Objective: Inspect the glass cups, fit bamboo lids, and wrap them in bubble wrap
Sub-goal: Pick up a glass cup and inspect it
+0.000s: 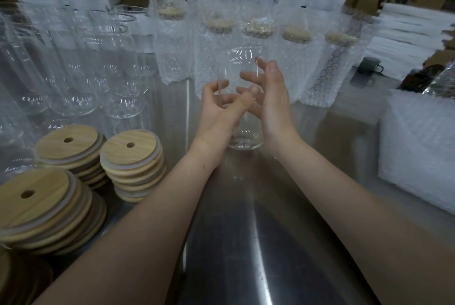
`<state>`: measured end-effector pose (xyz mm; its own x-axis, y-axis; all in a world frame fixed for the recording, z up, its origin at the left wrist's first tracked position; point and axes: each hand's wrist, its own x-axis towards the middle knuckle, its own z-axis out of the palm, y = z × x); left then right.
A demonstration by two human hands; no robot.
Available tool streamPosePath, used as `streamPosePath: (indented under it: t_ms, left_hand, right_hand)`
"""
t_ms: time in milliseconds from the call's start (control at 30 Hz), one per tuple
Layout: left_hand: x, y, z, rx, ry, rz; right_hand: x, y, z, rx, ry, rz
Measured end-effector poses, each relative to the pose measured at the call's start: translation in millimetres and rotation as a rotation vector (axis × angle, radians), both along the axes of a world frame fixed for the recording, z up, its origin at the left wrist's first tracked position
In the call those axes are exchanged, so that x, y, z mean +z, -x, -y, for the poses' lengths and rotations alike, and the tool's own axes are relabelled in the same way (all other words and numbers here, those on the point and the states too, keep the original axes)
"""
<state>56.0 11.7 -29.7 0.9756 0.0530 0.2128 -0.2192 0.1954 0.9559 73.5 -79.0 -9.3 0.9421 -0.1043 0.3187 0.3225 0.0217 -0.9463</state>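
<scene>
Item one, a clear glass cup (242, 63), without a lid and upright, which we hold above the steel desk (246, 231) at the middle of the view. Our left grip (219, 110) grasps its lower half from the left, fingers curled round the wall and thumb across the front. Our right grip (270, 98) grasps it from the right, palm along the side and bent fingers reaching round the upper body. The rim stands clear above both grips, and the thick base shows below and between the wrists, off the desk. Item two, three stacks of bamboo lids (130, 149), each lid with a small round hole, on the desk near left, well apart from the held cup. Item three, unwrapped glass cups (81, 63) crowded at far left, behind the lids. Item four, a row of bubble-wrapped cups (219, 58) with lids fitted, standing across the back directly behind the held cup. Item five, a pile of bubble wrap sheets (416, 137) at right. Item six, a dark mug (369, 66) at far right, beyond the row.
</scene>
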Motion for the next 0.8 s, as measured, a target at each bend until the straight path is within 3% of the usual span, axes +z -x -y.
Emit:
streamPosePath:
  t_ms: [400,633,800]
  left_hand:
    - [0,-4,-5,-0.215,0.219,-0.096]
    - [1,-3,0,-0.179,0.107,-0.045]
    - [-1,-1,1,-0.077,-0.003,0.117]
  right_hand:
    - [1,-15,14,0.215,-0.167,-0.171]
    - [5,-14,17,0.156,-0.017,-0.094]
    - [12,-9,18,0.204,-0.098,-0.027]
